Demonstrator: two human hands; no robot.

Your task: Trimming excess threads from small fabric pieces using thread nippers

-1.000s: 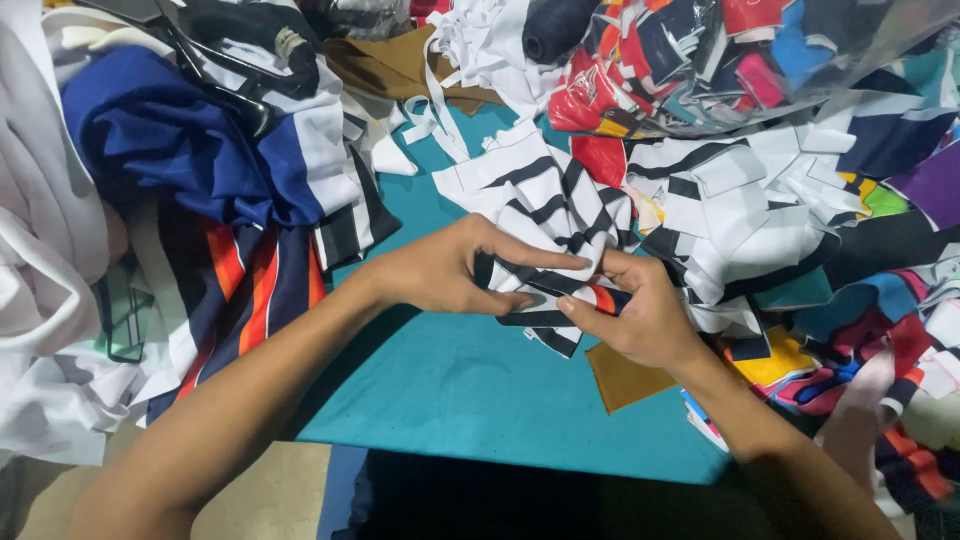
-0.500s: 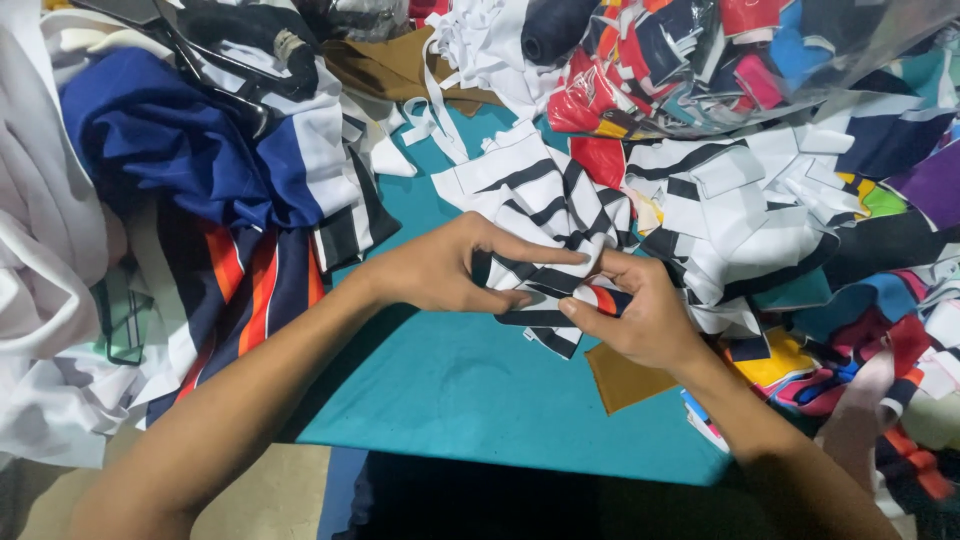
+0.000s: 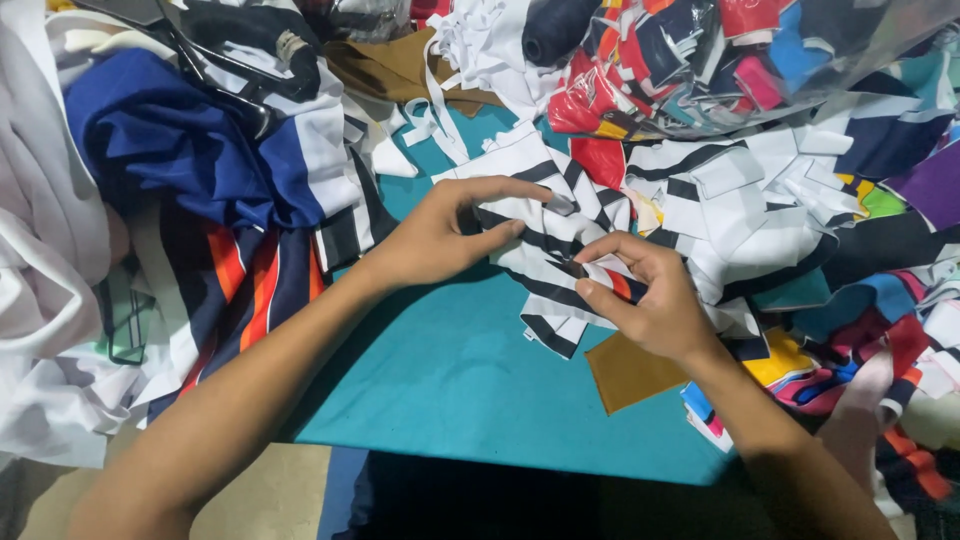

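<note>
My left hand (image 3: 440, 235) rests on a pile of black-and-white striped fabric scraps (image 3: 545, 215), thumb and forefinger spread around a fold of the cloth. My right hand (image 3: 640, 300) pinches a small striped scrap with a red edge (image 3: 615, 280) between thumb and fingers. Both hands work over a teal cloth (image 3: 470, 370) that covers the table.
A blue, orange and white striped garment (image 3: 200, 180) is heaped at the left, with white cloth (image 3: 50, 260) beside it. A brown scrap (image 3: 630, 375) lies by my right wrist. Mixed coloured scraps (image 3: 860, 300) pile at the right. A clear bag of scraps (image 3: 720, 60) sits at the back.
My left hand has drawn back to the left and its fingers have spread apart. My right hand still pinches the small scrap.
</note>
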